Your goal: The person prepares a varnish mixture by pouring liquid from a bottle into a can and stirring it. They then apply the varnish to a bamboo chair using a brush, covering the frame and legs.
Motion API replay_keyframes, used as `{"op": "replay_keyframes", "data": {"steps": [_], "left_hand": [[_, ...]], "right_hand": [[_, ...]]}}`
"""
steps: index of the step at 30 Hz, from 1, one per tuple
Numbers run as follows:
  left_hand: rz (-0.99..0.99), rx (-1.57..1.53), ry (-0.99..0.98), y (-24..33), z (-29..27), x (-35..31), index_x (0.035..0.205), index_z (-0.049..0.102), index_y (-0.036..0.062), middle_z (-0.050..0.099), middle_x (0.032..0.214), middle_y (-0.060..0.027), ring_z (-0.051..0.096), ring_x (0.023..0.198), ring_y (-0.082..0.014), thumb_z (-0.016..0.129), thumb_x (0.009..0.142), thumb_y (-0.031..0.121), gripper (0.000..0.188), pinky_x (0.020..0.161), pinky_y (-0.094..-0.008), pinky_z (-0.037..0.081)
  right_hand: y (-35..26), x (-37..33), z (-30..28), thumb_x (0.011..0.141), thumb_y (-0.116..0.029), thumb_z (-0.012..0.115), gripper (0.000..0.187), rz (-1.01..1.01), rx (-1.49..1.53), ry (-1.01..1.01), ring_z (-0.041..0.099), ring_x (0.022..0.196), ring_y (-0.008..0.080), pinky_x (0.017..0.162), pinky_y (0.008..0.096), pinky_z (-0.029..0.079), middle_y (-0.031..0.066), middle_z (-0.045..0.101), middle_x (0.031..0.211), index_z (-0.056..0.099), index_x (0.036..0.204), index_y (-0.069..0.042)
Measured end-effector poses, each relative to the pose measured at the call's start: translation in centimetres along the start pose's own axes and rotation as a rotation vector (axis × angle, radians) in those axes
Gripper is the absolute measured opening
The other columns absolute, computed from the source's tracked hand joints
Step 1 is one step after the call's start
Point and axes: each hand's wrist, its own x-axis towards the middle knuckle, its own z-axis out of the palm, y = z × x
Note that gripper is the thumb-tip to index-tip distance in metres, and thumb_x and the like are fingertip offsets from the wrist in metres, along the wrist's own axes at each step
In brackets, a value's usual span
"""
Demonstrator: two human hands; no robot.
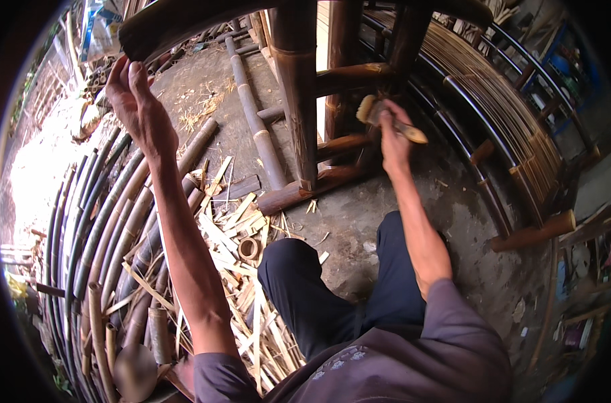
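A dark-stained bamboo frame stands upright in front of me, made of thick posts and crosspieces. My right hand is closed round a brush with pale bristles and a wooden handle. Its bristles are close to the frame's lower right joints; whether they touch is unclear. On the other side, my left hand is raised with fingers stretched out, at the left end of the frame's dark top rail. The fingertips seem to touch that end from below, and nothing shows in the palm.
Bamboo poles lie in a heap at left, beside scattered split strips and a cut bamboo ring. A slatted bamboo piece stands at right. An unfinished-looking bamboo frame lies behind on the concrete floor.
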Motion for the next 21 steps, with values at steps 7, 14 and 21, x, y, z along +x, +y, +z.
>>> {"op": "replay_keyframes", "data": {"steps": [7,14,21], "left_hand": [[0.004,-0.082,-0.008,-0.4,2.8,-0.6,0.131,0.044,0.0018,0.059,0.117,-0.0077,0.054,0.107,-0.0128,0.057,0.099,0.028,0.043,0.091,-0.031,0.043],[0.02,0.016,0.024,-0.8,0.8,-0.6,0.133,0.043,0.0025,0.058,0.122,-0.01,0.054,0.11,-0.0146,0.059,0.098,0.025,0.044,0.092,-0.0327,0.043],[0.079,0.095,0.035,-1.5,-0.5,-0.4,0.135,0.04,0.0003,0.057,0.123,-0.0119,0.055,0.109,-0.0158,0.059,0.098,0.024,0.048,0.094,-0.0325,0.043]], "right_hand": [[20.1,-0.8,0.3,0.094,-0.025,0.057,0.017,0.459,-0.107,0.245,0.06,0.097,0.0183,0.083,0.0346,0.051,0.0057,0.061,0.106,0.063,0.105,-0.013],[17.0,0.4,3.0,0.087,-0.024,0.058,0.024,0.784,0.041,0.193,0.06,0.096,0.0192,0.075,0.04,0.056,0.0053,0.059,0.104,0.06,0.109,-0.013],[12.5,-2.5,4.0,0.091,-0.019,0.056,0.019,0.798,-0.092,-0.526,0.061,0.091,0.0168,0.075,0.0353,0.055,0.0052,0.064,0.095,0.067,0.102,-0.007]]}}
